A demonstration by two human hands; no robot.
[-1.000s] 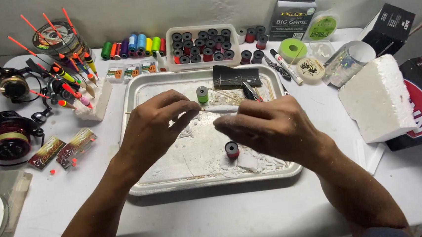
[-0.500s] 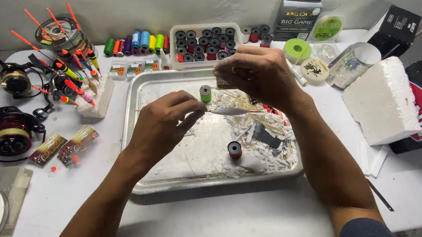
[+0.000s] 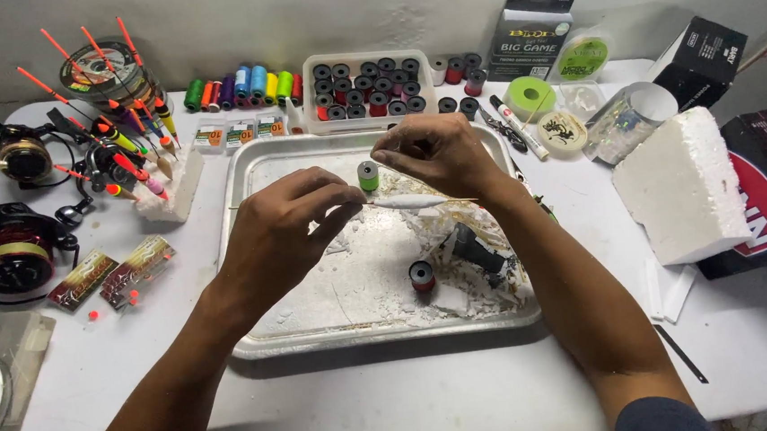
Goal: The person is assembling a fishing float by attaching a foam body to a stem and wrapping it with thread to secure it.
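Item: white float body [image 3: 414,202] on a thin rod, shaped but bare, held over the metal tray [image 3: 255,175]. Your left hand [image 3: 281,236] pinches the rod; your right hand [image 3: 438,153] grips thread from the green spool [image 3: 368,175]. Wrapping barely begun; shavings [image 3: 459,269] litter the tray.

Bright, even light from overhead, slightly to the front; colours read true, no dim corners on the white tabletop [image 3: 468,399]. Soft dark shadow under the near rim of the dull silver metal tray [image 3: 320,341], faint ones below both forearms. Tray floor shows mild sheen, no hard glare; the white foam block [image 3: 683,190] is near blown out w/ little surface detail. Centre sharp enough: the left hand [image 3: 281,232] and right hand [image 3: 438,153] look crisp, no motion blur. Wide-angle bend at edges: table sides curve outward. Small items at back are soft, compression blocky.
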